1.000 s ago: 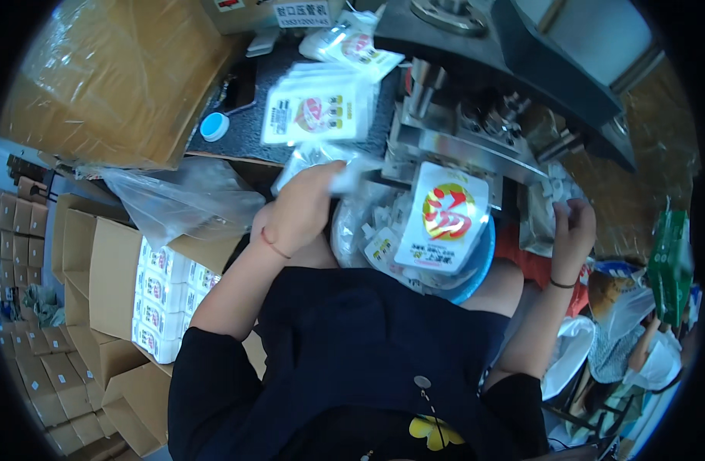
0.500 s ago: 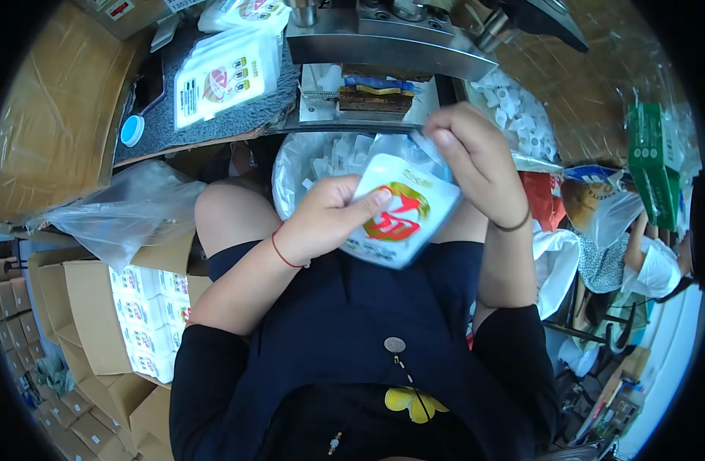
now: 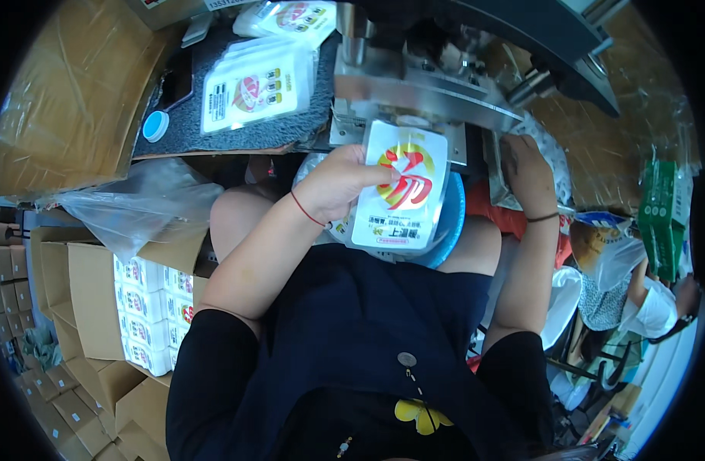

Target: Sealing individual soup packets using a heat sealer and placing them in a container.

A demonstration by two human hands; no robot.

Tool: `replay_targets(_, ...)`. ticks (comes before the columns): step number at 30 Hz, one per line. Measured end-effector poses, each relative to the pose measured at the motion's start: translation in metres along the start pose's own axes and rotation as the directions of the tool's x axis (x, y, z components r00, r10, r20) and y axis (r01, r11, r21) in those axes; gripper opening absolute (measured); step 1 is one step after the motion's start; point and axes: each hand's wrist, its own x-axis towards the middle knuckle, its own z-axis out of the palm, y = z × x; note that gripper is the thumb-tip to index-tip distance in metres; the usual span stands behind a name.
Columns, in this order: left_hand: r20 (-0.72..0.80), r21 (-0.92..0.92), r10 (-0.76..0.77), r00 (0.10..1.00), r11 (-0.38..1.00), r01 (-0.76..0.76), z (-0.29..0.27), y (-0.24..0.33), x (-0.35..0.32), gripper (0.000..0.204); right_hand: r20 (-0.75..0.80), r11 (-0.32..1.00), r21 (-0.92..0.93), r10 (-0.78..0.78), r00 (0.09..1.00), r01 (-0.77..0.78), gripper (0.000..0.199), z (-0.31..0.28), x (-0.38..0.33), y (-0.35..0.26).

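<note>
The machine point(image 3: 445, 84) stands just beyond both hands. Cartons point(image 3: 145, 307) of packed pouches sit well below and to the left of the left hand. A blue basin point(image 3: 452, 223) lies under the pouch point(image 3: 400, 188). The left hand point(image 3: 341, 184) pinches that pouch upright by its left edge. The right hand point(image 3: 529, 173) rests curled against the machine's side; whether it grips anything cannot be told.

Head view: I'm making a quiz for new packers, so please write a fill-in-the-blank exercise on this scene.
1. The left hand holds a white ____ printed in red and yellow.
2. The right hand rests by the metal ____.
3. A stack of pouches lies on a dark ____.
4. The round cap on that mat is ____.

Missing words: pouch; machine; mat; blue
</note>
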Motion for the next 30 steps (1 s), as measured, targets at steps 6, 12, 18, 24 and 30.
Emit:
replay_targets(6, -0.346, 0.724, 0.722, 0.599, 0.612, -0.319, -0.039, 0.035, -0.013, 0.04, -0.107, 0.982, 0.185, -0.004, 0.994, 0.024, 0.029, 0.005, -0.005, 0.006)
replay_targets(12, 0.132, 0.816, 0.592, 0.795, -0.521, 0.252, -0.087, 0.057, -0.068, 0.069, -0.081, 0.971, 0.228, -0.048, 0.996, 0.065, 0.036, -0.003, -0.005, 0.008)
replay_targets(18, 0.379, 0.816, 0.628, 0.68, -0.573, 0.074, -0.079, 0.029, -0.1, 0.046, 0.034, 0.993, 0.109, -0.058, 0.998, 0.054, 0.03, -0.007, -0.004, 0.025)
replay_targets(24, 0.282, 0.907, 0.707, 0.649, -0.416, 0.058, -0.076, 0.023, -0.102, 0.04, 0.029, 0.984, 0.174, -0.051, 0.998, 0.045, 0.033, -0.016, -0.01, 0.029)
replay_targets(30, -0.137, 0.816, 0.555, 0.821, 0.533, -0.223, -0.029, 0.012, -0.099, 0.013, -0.384, 0.989, 0.119, -0.03, 0.923, 0.082, 0.028, -0.004, -0.024, 0.008)
